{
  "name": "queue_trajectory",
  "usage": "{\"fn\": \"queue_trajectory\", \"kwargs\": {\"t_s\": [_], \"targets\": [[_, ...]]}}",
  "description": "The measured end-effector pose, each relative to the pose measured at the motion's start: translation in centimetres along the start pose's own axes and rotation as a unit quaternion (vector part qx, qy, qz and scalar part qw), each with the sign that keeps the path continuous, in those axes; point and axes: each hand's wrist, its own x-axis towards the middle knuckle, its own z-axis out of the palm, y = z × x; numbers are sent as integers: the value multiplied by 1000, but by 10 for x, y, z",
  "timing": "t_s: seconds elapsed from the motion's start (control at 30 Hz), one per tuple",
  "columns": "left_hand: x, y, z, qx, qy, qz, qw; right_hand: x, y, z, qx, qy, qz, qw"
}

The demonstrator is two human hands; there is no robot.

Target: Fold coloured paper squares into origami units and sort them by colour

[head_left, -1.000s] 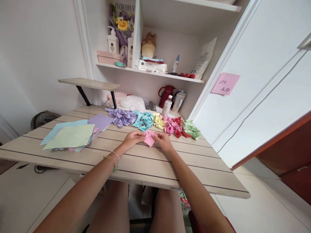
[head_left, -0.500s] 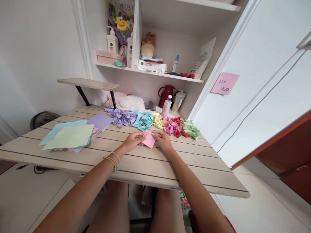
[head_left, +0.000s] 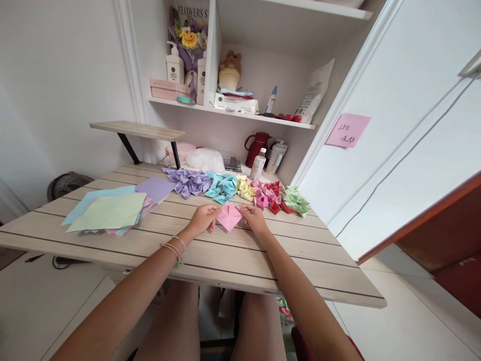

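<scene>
A folded pink paper lies on the pale wooden table between my hands. My left hand pinches its left edge with curled fingers. On the other side, my right hand grips the right edge the same way. Behind them runs a row of folded paper pieces: purple, teal, yellow, pink and red, green. A stack of flat coloured sheets sits to the left.
A red jug, a small bottle and a cup stand at the table's back. Shelves above hold bottles, a box and a plush toy. A white door with a pink note stands close on the right.
The pink paper has been pressed flatter onto the table. Both hands have shifted slightly while staying on its edges.
</scene>
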Motion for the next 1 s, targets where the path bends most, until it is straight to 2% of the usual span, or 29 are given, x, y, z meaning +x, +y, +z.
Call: {"fn": "queue_trajectory", "kwargs": {"t_s": [0.23, 0.43, 0.63, 0.8, 0.9, 1.0], "targets": [[2, -2, -2, 22, 37, -7, 999, -3, -4, -2, 25, -41, 19, 999], [3, -2, -1, 17, 50, -12, 999, -3, -7, -4, 16, -105, 15, 994], [0, 2, -1, 24, 18, -5, 1000, -2, -4, 2, 22, -71, 25, 997], [0, 3, 1, -34, -18, -21, 999, -1, -4, 0, 82, -37, 16, 996], [1, 2, 2, -61, -42, -37, 997, -1, -5, -1, 86, -20, 12, 996], [3, 0, 2, -90, -42, -27, 995, -1, -5, 1, 85, -6, 7, 996]]}}
